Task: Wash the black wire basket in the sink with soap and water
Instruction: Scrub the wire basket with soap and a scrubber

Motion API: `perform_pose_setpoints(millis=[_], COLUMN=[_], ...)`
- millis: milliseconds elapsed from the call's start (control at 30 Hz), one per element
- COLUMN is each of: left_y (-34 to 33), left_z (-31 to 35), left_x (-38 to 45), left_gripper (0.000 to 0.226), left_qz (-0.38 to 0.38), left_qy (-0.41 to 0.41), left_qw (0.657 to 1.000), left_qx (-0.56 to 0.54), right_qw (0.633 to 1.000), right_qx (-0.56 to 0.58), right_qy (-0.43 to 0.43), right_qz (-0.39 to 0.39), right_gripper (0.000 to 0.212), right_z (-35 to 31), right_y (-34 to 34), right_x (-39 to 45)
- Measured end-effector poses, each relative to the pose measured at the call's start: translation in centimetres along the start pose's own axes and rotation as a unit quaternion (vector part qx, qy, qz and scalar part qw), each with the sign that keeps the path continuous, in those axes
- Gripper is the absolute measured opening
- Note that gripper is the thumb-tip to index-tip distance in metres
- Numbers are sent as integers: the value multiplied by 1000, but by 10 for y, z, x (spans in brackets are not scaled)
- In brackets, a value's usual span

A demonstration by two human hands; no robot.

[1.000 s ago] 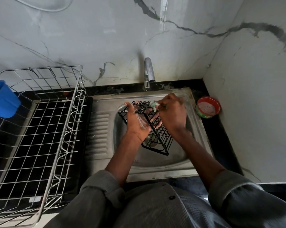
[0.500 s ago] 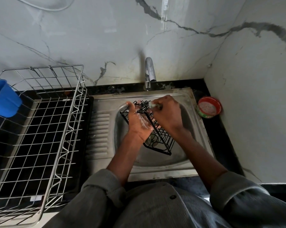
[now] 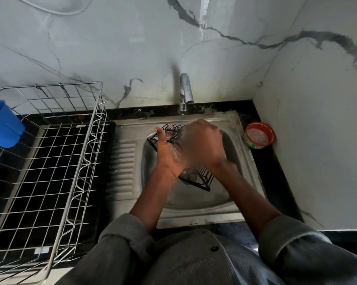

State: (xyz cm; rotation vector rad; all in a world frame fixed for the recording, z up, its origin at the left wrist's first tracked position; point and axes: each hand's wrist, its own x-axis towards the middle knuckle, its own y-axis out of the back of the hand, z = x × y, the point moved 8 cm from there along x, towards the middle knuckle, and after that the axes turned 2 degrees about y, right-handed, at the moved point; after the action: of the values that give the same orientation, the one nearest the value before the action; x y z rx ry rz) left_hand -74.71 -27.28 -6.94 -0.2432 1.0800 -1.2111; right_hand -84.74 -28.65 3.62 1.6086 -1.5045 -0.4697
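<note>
The black wire basket [image 3: 204, 179] stands tilted in the steel sink [image 3: 194, 204], its upper end toward the tap [image 3: 186, 93]. My left hand [image 3: 166, 156] grips the basket's upper left edge, thumb hooked over the wire and soap foam on the skin. My right hand [image 3: 202, 142] is curled and blurred over the basket's top, covering most of it. The pale green scrub pad it pinched in the earlier frames is hidden under it. No water runs from the tap.
A large silver wire dish rack [image 3: 50, 161] fills the black counter on the left, with a blue cup [image 3: 4, 124] hung on its far left side. A red and green soap tub [image 3: 258, 135] sits right of the sink by the marble wall.
My right hand has slid left across the top of the basket, covering the scrub pad. My left hand and the basket have stayed in place.
</note>
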Motion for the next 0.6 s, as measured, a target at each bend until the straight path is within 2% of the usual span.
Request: perform_pose_setpoints(millis=[67, 100, 200, 233, 367, 467, 600], left_y=[-1, -2, 1, 4, -1, 3, 5], left_z=[-5, -9, -10, -8, -1, -6, -6], left_x=[-3, -3, 1, 3, 1, 3, 6], left_gripper=[84, 89, 88, 87, 87, 83, 86], left_qz=[-6, -12, -5, -4, -15, -10, 5], left_qy=[11, 19, 4, 2, 8, 14, 14], left_qw=[1000, 999, 999, 1000, 1000, 1000, 998], left_qx=[22, 34, 39, 24, 1, -21, -53], right_qw=[997, 997, 996, 995, 997, 998, 991], right_qx=[15, 12, 10, 17, -6, 2, 79], right_qy=[-63, -67, 39, 50, -80, -58, -103], right_qz=[47, 36, -74, -84, -20, -37, -22], right_gripper=[38, 36, 31, 30, 33, 31, 30], right_z=[13, 13, -13, -14, 18, 4, 1], right_y=[12, 11, -11, -13, -1, -7, -6], right_x=[8, 12, 9, 5, 3, 3, 4])
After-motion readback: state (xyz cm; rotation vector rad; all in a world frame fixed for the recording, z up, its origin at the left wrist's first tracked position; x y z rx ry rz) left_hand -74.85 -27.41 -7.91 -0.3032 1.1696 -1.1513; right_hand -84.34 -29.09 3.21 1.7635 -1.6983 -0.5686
